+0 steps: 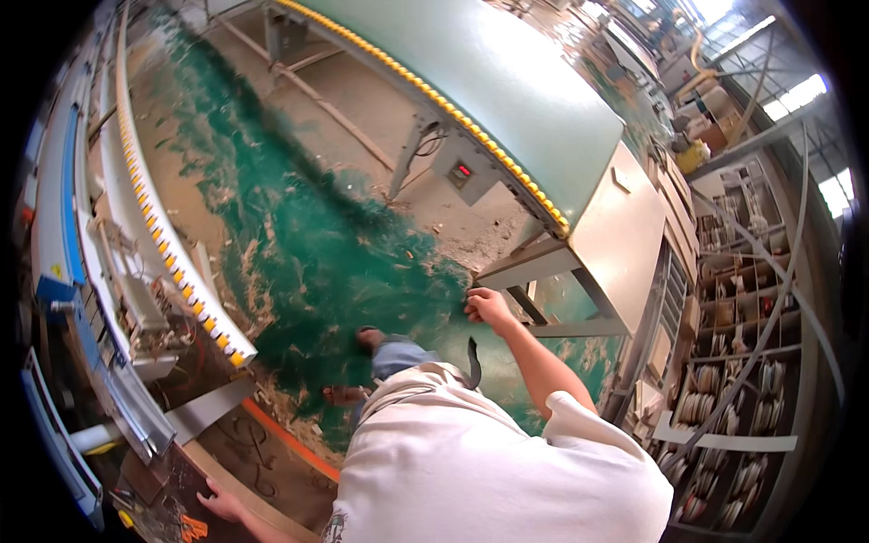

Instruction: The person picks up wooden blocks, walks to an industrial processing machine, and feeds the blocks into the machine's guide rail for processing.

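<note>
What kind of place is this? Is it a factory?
Most likely a woodworking factory. A long machine with yellow rollers crosses the green floor, which is strewn with wood chips, and racks at the right hold rolls of tape or edging.

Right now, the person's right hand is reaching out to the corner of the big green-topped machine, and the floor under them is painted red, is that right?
Not quite. In the head view the floor is painted green, worn through to bare patches, not red. The rest holds: the right hand reaches out to the corner of the green-topped machine.
</note>
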`<state>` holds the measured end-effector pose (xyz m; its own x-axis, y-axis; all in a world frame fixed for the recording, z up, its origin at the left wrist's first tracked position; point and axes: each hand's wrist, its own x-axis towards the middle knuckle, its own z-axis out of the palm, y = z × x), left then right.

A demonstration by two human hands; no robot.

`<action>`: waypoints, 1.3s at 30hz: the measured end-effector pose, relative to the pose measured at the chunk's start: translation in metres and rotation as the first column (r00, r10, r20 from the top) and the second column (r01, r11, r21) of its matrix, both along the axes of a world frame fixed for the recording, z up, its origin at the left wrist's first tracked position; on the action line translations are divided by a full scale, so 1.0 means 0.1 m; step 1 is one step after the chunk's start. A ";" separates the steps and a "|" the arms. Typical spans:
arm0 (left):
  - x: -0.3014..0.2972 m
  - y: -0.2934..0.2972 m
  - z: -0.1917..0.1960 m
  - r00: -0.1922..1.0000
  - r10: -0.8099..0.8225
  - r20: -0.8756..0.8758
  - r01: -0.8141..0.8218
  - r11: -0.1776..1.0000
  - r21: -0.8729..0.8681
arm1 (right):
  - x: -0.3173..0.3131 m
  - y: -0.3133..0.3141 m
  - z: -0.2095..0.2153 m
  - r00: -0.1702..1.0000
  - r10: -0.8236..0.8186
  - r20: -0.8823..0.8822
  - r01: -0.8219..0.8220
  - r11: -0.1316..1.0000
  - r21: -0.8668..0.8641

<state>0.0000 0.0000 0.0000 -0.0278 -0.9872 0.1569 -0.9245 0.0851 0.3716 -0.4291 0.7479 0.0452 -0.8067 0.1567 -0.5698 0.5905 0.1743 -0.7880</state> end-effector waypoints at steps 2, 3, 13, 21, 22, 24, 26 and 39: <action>0.05 -0.30 0.04 0.997 0.025 0.067 -0.004 0.952 -0.308 | -0.08 0.29 -0.21 0.999 0.035 -0.003 -0.035 0.998 0.051; 0.88 0.66 0.19 0.962 0.091 0.259 -0.007 0.951 -0.308 | 0.54 1.45 -0.19 0.984 0.076 0.161 -0.099 0.985 0.140; -0.86 5.75 -1.25 0.979 -0.097 -0.177 0.202 0.402 0.893 | -1.81 7.06 -0.20 0.977 0.096 -0.191 0.138 0.396 0.908; -1.76 7.37 -0.19 0.926 -0.362 -0.108 0.243 0.353 0.903 | -3.49 8.68 -0.18 0.994 -0.088 0.061 -0.026 0.358 0.933; -1.98 7.40 -0.05 0.905 -0.424 -0.041 0.255 0.463 0.849 | -3.60 8.83 -0.15 0.989 -0.135 0.068 -0.015 0.361 0.933; -2.34 7.33 0.14 0.908 -0.420 -0.001 0.252 0.544 0.801 | -3.77 9.11 -0.07 0.968 -0.237 0.084 0.010 0.372 0.928; -2.97 7.83 0.57 0.919 -0.345 0.190 0.087 0.647 0.757 | -3.91 9.30 0.03 0.951 -0.282 0.124 0.010 0.430 0.903; -3.86 9.19 0.84 0.539 -0.814 -0.218 0.608 0.197 0.769 | -2.34 9.19 -0.54 0.970 0.223 -0.094 0.026 0.287 0.958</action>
<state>-0.3857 0.9188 0.0841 -0.7069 -0.2573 -0.6589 -0.6629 0.5660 0.4902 -0.6634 1.6672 -0.0089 -0.9158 0.3955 0.0703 0.3877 0.9160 -0.1030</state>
